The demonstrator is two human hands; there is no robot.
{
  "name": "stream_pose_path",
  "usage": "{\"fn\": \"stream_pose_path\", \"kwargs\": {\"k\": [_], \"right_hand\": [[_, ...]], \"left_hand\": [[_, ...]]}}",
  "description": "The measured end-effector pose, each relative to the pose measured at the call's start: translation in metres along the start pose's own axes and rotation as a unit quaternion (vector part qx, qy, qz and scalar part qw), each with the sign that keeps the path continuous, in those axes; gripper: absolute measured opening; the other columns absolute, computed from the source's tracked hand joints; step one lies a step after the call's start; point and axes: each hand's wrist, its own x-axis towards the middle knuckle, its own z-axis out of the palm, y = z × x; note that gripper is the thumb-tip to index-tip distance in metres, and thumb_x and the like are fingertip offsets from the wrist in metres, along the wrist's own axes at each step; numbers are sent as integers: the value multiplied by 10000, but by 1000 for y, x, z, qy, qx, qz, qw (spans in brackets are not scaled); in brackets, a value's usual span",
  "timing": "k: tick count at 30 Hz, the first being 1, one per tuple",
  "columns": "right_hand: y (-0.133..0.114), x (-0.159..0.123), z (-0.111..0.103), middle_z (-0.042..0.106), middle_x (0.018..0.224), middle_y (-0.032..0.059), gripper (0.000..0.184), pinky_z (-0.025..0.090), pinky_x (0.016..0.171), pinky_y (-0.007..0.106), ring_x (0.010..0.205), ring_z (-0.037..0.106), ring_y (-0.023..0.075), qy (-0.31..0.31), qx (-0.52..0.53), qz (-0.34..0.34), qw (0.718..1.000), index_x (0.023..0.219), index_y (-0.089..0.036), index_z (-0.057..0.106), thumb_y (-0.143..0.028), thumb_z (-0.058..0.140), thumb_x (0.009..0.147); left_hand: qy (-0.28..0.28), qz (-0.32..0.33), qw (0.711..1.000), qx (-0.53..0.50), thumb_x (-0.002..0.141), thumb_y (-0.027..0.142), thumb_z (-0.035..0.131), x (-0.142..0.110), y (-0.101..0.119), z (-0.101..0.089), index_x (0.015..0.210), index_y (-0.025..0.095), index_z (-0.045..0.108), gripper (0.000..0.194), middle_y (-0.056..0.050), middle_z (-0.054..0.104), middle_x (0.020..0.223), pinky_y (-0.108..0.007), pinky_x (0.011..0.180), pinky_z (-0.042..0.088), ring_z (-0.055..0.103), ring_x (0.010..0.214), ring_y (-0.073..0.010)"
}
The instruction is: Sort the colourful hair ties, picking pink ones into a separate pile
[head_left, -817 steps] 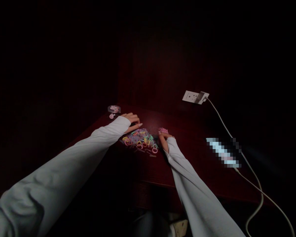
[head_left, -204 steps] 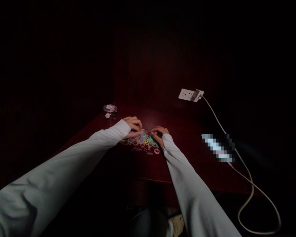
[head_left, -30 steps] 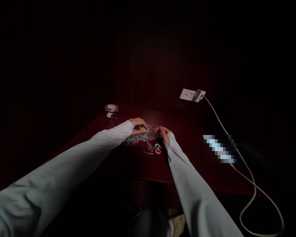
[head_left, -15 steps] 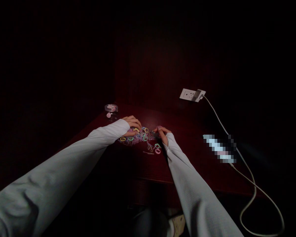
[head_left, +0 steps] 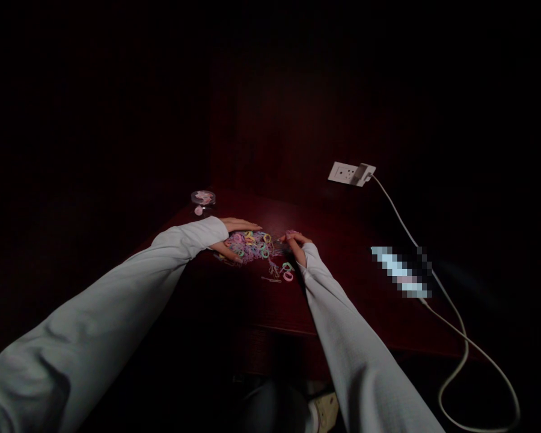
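A tangled pile of small colourful elastic hair ties (head_left: 253,245) lies on the dark red table (head_left: 275,310), in purple, pink, yellow and green. My left hand (head_left: 237,225) rests open at the pile's left side, fingers stretched along the far edge and thumb along the near edge. To the right of the pile, my right hand (head_left: 300,245) is closed round a small bunch of pinkish-purple hair ties (head_left: 291,233). Between the hands and nearer to me lie a loose pink ring tie (head_left: 288,279), a green one and a thin pale strand (head_left: 271,279).
A clear round container (head_left: 203,198) with pink and white pieces stands at the back left. On the right lies a bright pixelated object (head_left: 401,273) joined to a white cable (head_left: 466,343). The cable runs to a charger (head_left: 365,174) in a wall socket (head_left: 341,172).
My left hand has drawn back slightly left and opened out, its fingers straightening from a curl over the pile. More of the hair ties show. My right hand has hardly moved.
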Motion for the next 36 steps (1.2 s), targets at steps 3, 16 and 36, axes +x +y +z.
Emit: {"fn": "stream_pose_path", "kwargs": {"k": [3, 16, 36], "right_hand": [[3, 1, 0, 809, 931, 69, 485, 561, 939, 397, 952, 729, 267, -2, -3, 4, 1000, 835, -247, 803, -684, 600, 890], [1, 0, 0, 815, 934, 68, 487, 561, 958, 384, 951, 729, 253, -12, -5, 9, 1000, 853, -238, 814, -666, 587, 905], [-14, -6, 0, 792, 874, 46, 437, 541, 854, 352, 862, 708, 229, -11, -56, 32, 998, 864, -246, 819, -617, 592, 914]], "left_hand": [[-32, -32, 999, 23, 745, 561, 936, -3, -1, -7, 1600, 347, 541, 967, -72, 474, 1703, -409, 1300, 386, 502, 1542, -301], [-70, -33, 997, -20, 790, 527, 915, 6, -19, -1, 1438, 227, 722, 739, -118, 704, 1470, -367, 1202, 498, 685, 1345, -297], [43, 27, 998, 46, 943, 536, 728, 5, 2, -12, 1385, 247, 728, 527, -105, 639, 1530, -402, 1170, 453, 639, 1311, -287]]}}
